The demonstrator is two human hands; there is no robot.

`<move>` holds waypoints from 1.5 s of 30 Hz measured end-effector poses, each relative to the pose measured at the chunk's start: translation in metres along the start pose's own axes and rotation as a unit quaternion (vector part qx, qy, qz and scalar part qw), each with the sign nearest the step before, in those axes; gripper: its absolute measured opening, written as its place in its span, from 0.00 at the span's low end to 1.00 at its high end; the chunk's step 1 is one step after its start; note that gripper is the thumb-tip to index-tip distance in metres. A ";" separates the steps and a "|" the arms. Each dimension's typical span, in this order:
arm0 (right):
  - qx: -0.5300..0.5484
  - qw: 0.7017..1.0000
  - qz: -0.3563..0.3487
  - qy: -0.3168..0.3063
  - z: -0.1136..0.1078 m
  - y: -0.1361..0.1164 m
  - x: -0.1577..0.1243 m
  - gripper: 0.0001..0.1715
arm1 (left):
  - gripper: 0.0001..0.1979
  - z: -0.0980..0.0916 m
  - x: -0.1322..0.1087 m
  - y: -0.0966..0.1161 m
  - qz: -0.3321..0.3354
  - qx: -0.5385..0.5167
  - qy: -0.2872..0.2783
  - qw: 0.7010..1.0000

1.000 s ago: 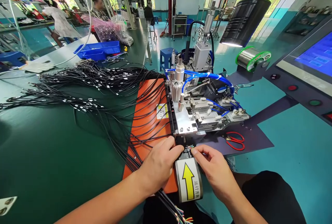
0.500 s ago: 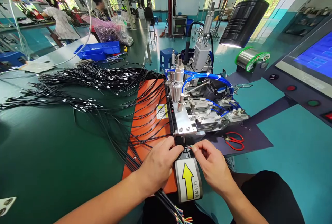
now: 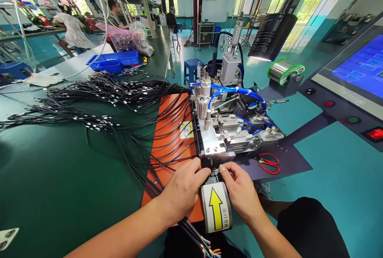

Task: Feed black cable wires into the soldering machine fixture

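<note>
My left hand (image 3: 184, 186) is closed at the near end of the machine (image 3: 212, 142), thumb and forefinger pressed on a black cable whose end is mostly covered by the fingers. Pinched in my right hand (image 3: 241, 188) are the thin wires at that cable's end, just above the dark track. A guard with a yellow arrow (image 3: 216, 208) curves below both hands. Under my left forearm runs a bundle of black cables (image 3: 193, 232), their stripped coloured wires fanning out at the bottom. More black cables (image 3: 170, 150) cross the orange plate (image 3: 167, 136) into the machine's side.
Red-handled scissors (image 3: 269, 164) lie right of the machine. A solder spool (image 3: 285, 71), a black lamp (image 3: 273, 36) and a control panel (image 3: 344, 110) stand beyond. Heaped cables (image 3: 119, 90) and a blue tray (image 3: 113, 59) cover part of the green table (image 3: 74, 182). Two people work far left.
My right hand has shifted slightly left, closer to my left thumb, its fingers still pinched. My left hand stays in place. The view has turned a little.
</note>
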State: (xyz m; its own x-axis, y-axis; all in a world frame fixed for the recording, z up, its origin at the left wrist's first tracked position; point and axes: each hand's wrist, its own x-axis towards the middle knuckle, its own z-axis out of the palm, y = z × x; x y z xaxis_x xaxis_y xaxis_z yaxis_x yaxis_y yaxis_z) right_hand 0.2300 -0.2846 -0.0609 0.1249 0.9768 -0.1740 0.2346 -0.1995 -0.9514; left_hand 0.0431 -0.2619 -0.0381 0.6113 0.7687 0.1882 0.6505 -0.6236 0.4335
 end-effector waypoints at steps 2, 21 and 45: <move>-0.005 1.000 -0.001 0.003 0.002 0.001 0.000 0.22 | 0.15 0.000 0.000 0.000 0.001 0.000 -0.004 1.000; -0.010 1.000 -0.018 0.008 0.002 -0.001 0.002 0.22 | 0.12 -0.006 -0.004 0.006 0.034 0.090 0.051 0.994; -0.049 0.998 -0.009 0.029 -0.002 0.000 0.005 0.20 | 0.08 -0.026 -0.003 0.028 -0.076 0.167 -0.096 0.978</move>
State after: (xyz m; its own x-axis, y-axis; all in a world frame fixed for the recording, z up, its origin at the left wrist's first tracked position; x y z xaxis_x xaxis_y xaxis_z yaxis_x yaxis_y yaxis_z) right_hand 0.2323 -0.2797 -0.0609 0.1737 0.9749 -0.1392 0.3308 -0.1909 -0.9242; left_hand 0.0480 -0.2777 -0.0033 0.5495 0.8346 -0.0396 0.8314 -0.5414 0.1249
